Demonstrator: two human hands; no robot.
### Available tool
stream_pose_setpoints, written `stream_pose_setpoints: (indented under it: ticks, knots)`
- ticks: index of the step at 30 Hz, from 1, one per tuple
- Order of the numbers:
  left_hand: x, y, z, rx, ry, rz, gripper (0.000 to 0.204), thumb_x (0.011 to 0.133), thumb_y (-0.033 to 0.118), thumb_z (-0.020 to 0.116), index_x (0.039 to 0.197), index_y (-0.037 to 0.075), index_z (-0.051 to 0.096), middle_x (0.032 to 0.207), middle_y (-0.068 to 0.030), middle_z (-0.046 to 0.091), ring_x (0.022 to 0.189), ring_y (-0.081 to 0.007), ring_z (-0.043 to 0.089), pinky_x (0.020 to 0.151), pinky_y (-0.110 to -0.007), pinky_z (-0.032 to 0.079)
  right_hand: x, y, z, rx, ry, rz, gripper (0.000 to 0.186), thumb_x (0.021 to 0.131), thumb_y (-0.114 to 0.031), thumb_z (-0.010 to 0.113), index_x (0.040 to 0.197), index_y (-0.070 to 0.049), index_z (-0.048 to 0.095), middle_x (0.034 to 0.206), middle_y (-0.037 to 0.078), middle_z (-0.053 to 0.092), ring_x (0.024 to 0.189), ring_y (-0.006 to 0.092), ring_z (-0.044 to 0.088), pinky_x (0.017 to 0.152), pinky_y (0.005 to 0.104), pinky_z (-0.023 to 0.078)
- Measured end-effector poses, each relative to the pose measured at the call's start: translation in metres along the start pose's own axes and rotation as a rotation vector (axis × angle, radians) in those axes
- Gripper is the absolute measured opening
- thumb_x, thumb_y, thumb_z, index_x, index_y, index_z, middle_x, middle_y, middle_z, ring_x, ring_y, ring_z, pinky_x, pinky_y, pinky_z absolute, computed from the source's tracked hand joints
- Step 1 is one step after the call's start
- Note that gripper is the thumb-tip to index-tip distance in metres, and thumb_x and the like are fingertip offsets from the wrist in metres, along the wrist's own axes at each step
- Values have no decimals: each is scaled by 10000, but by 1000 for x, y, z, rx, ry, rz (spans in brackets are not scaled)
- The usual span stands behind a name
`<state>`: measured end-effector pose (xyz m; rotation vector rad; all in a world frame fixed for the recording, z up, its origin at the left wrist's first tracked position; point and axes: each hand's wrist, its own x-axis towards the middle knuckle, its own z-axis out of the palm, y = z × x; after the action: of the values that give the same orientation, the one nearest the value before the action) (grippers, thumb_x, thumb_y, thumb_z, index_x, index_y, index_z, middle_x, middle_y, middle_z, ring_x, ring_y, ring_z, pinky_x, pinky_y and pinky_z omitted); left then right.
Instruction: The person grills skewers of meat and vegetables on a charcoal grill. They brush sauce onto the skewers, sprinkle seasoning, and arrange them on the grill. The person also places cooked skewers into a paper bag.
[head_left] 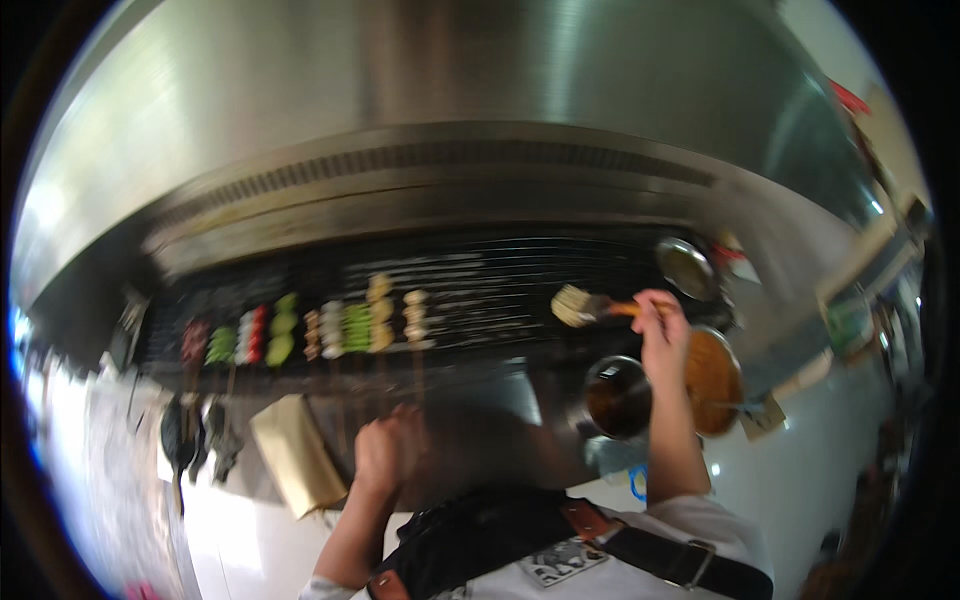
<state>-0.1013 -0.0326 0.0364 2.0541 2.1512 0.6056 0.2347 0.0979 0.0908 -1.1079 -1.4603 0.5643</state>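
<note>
In my right hand (662, 330) is a basting brush (575, 305) with a wooden handle and pale bristles. The bristle end points left over the right part of the black grill (490, 270). My left hand (388, 450) is over the steel ledge in front of the grill, near the stick ends; motion smears its fingers. A row of skewers lies across the grill's left half: green slices (283, 332), red and white pieces (251, 335), dark meat (195, 342), green stalks (356, 328), yellowish slices (380, 312) and pale pieces (415, 316) at the right end.
Below my right hand stand a metal pot of dark liquid (616, 398) and a bowl of orange-brown sauce (712, 385). A round metal dish (686, 268) sits on the grill's back right. A tan folded paper (297, 455) and dark-handled tools (180, 440) are at the front left.
</note>
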Motion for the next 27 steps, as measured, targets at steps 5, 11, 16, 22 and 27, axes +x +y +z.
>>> stream_pose_setpoints:
  ticks: [5, 11, 16, 22, 27]
  knots:
    - [-14, 4, -22, -90, 114, -45, 71, 840, 173, 591, 806, 117, 617, 644, -119, 625, 587, -339, 617, 526, -409, 488, 43, 77, -74, -177, 274, 8, 175, 908, -121, 562, 1058, -54, 621, 923, 64, 637, 743, 116, 613, 669, 232, 466]
    - [-28, -64, -59, -22, 397, -274, 54, 807, 142, 621, 823, 93, 607, 772, -109, 605, 691, -328, 607, 604, -399, 495, 93, 206, -167, -102, 283, 53, 345, 925, -123, 534, 1236, 21, 490, 1153, 134, 598, 1019, 194, 593, 909, 301, 453]
    - [-40, -122, -72, 218, 477, -402, 186, 817, 192, 617, 980, 103, 613, 837, -97, 621, 768, -308, 624, 681, -396, 506, 84, 248, -192, -431, 352, 174, 504, 901, -404, 572, 1229, -22, 541, 943, 101, 668, 902, 198, 622, 817, 288, 456]
    - [-39, -152, -60, -65, 196, -552, 174, 875, 181, 521, 944, 100, 659, 720, -78, 677, 698, -242, 661, 647, -327, 508, 66, 250, -192, -481, 369, 302, 494, 887, -391, 599, 1221, -29, 556, 790, 35, 627, 656, 118, 531, 629, 306, 446]
    - [-41, -156, -58, -389, 393, -537, 205, 871, 120, 477, 884, 52, 669, 642, -65, 665, 628, -203, 660, 607, -309, 505, 92, 221, -194, -378, 364, 229, 447, 911, -344, 572, 1193, 1, 544, 934, 74, 620, 802, 172, 577, 726, 306, 457]
